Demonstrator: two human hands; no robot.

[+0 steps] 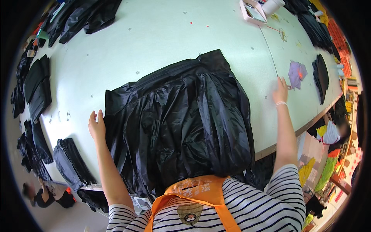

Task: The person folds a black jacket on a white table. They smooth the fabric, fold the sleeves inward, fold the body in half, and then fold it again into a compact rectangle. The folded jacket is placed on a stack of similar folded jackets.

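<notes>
Glossy black garment (181,127) between the left hand (97,124) and the right hand (281,92); pale green tabletop (162,46) beneath both; lilac piece (296,73) beside the right; white bracelet (281,103) at that wrist; dark-striped white shirt (251,197) and orange apron (210,187) behind.

I'm watching through left head-worn fisheye, looking steeply down from close above pale table (166,42), facing across.

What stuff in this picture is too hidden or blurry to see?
In the head view:
- Black garment: near edge partly hidden behind the orange apron.
- Right hand: maybe holding a tiny reddish thing, too small to tell.
- Top-left black pile: cut off by the upper edge.
</notes>
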